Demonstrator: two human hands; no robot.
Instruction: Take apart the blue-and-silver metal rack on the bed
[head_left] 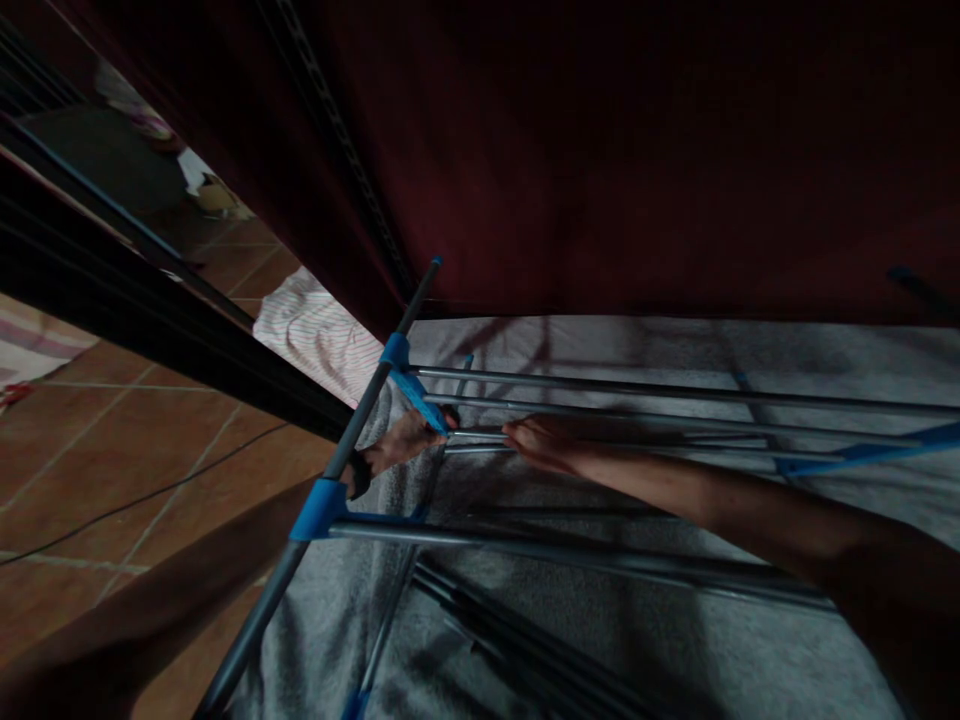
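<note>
A frame of grey metal tubes and blue plastic joints stands in front of me. My left hand (405, 440) reaches past the upright tube (369, 405) and is closed around the lower end of a slanted blue plastic bracket (421, 400). My right hand (536, 442) is closed on a thin metal tube (478, 433), close to where that tube meets the bracket. The fingertips of both hands are partly hidden. Above my right hand run two more tubes, one of them the long crossbar (645, 386). A blue corner joint (319, 508) sits nearer to me.
Several loose dark tubes (517, 640) lie on the grey blanket (787, 640) beneath the frame. A dark red curtain (637, 170) hangs behind. At the left are a black post (187, 345), tiled floor (150, 440), a cable (165, 488) and a striped cloth (322, 330).
</note>
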